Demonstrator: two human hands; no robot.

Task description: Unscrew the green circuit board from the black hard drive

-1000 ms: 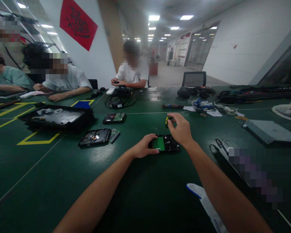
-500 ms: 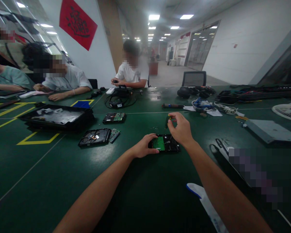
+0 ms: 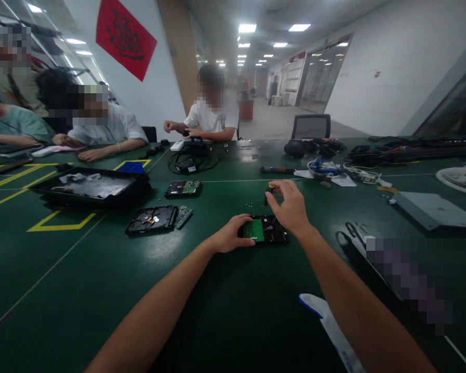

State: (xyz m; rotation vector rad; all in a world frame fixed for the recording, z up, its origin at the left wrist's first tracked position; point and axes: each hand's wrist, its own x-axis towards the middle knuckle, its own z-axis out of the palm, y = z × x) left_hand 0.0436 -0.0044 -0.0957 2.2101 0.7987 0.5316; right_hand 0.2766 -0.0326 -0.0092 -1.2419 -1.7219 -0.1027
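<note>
The left hand [image 3: 233,233] grips one end of a hard drive [image 3: 275,231], thumb on the near edge, fingers over the far edge, pinning it flat on the bench [image 3: 213,316]. And the right hand [image 3: 291,204] closes on a screwdriver [image 3: 269,192], pinching its handle with the thin shaft pointing down to the drive's far edge; whether the tip sits in a screw is too small to tell. The drive looks stiff and fairly heavy for its size, its smooth case perhaps a little slippery. The green circuit board [image 3: 256,230] is the fragile part, so the side edges are the place to hold. Both forearms reach well forward, right wrist raised, left hand low. Just beyond lie tiny bright bits [image 3: 249,205], perhaps screws. Out to the left, a second drive [image 3: 151,221] rests beside a loose board [image 3: 184,217], with a third drive [image 3: 183,188] behind them.
</note>
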